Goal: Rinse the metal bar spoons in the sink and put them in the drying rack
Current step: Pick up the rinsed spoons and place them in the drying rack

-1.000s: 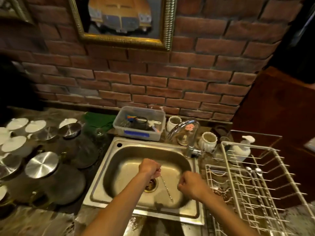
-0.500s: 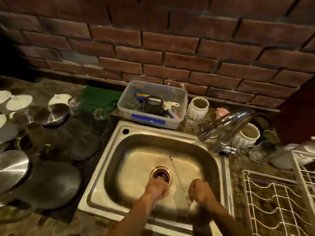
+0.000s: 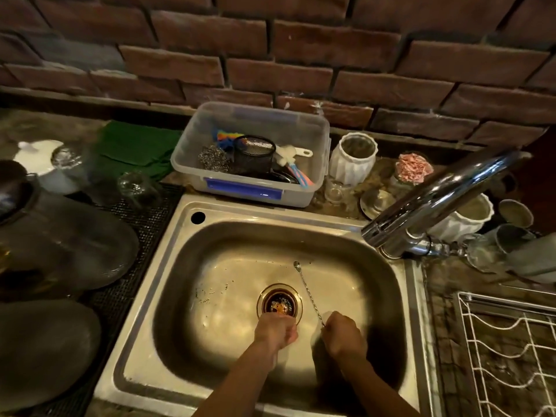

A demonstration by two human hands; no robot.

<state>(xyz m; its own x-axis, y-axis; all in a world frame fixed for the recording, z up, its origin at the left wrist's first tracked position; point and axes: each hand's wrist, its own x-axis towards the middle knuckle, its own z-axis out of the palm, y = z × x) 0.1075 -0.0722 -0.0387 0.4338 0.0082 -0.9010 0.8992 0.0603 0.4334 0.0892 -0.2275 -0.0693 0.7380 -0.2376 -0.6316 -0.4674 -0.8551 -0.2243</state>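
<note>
One bar spoon (image 3: 308, 291) (twisted), right hand (image 3: 343, 337), sink (image 3: 228, 212)

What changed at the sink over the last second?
The view tilted down and closer; the framed picture left view. The right hand swung the spoon so its bowl now points away, toward the tap. The left hand stays fisted by the drain. Both hands remain over the sink; no water is seen running.

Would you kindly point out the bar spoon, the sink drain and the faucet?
bar spoon (image 3: 307, 288), head view, on its twisted stem.
sink drain (image 3: 279, 303), head view, on the strainer's middle.
faucet (image 3: 436, 195), head view, on the curved spout.
</note>
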